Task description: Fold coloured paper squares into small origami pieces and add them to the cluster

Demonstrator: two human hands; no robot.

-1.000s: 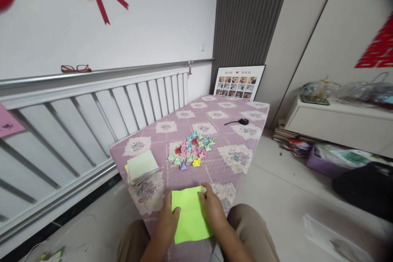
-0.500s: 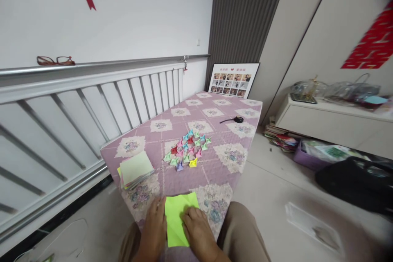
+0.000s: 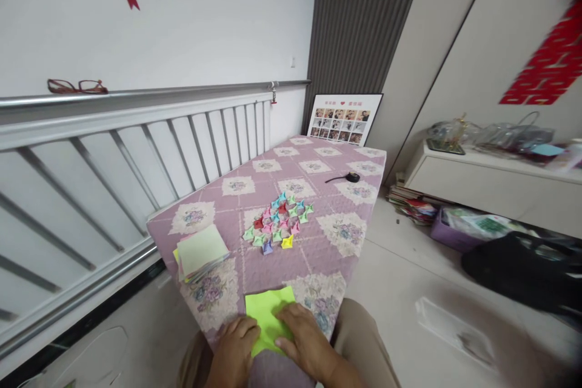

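Note:
A bright yellow-green sheet of paper (image 3: 267, 313) lies at the near end of the cloth-covered table, with faint creases across it. My left hand (image 3: 237, 339) is closed at its near left corner, fingers bent over the edge. Spread across the right side of the sheet is my right hand (image 3: 304, 334), its thumb apart from the fingers and resting by the near edge. Beyond the sheet stand several small folded paper shapes (image 3: 277, 218) in pink, green, blue, red, yellow and purple. A stack of pale paper squares (image 3: 202, 250) sits to the left.
The purple floral tablecloth (image 3: 313, 264) covers the long table. A black tape measure (image 3: 352, 177) lies farther back, before a framed photo board (image 3: 344, 118). A white radiator (image 3: 182, 157) runs along the left; a black bag (image 3: 518, 267) is on the floor at right.
My left hand has moved from beside the sheet onto its near left corner. My right hand has shifted slightly right, its thumb and fingers now more spread.

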